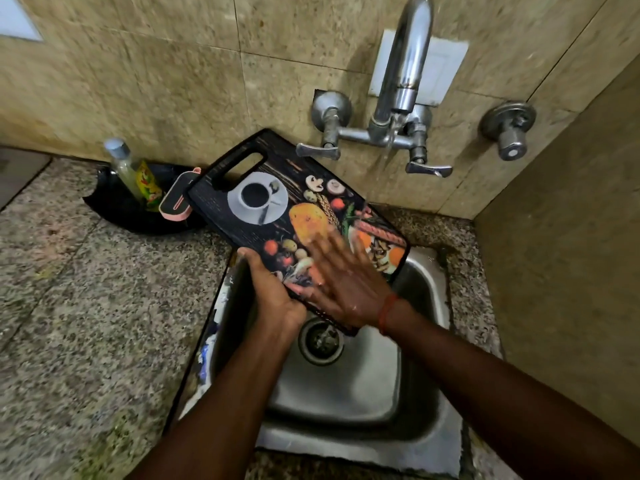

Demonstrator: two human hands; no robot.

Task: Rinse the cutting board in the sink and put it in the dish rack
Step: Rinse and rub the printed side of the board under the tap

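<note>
The printed cutting board (277,209) is held tilted over the steel sink (346,393), its handle end raised toward the wall and its lower end dipped above the drain (321,339), presumably so that rinse water is shed into the basin rather than onto the granite counter (86,306). The near left edge of the board is clamped by the left hand (273,289), thumb on the printed face and fingers wrapped beneath, which serves to steady it. The right hand (343,282) is laid flat on the printed face with fingers spread, and it is blurred, so a rubbing stroke is judged to be under way. Water is seen running from the tap spout (405,64) and falling toward the far right corner of the board, where the surface is being wetted. A black tray (114,206) with a dish soap bottle (128,171) and a pink-edged scrubber (176,202) is set on the counter beside the sink, near the board's raised end. No dish rack is in view, so rinsing is judged unfinished and the placing step is not yet begun
</note>
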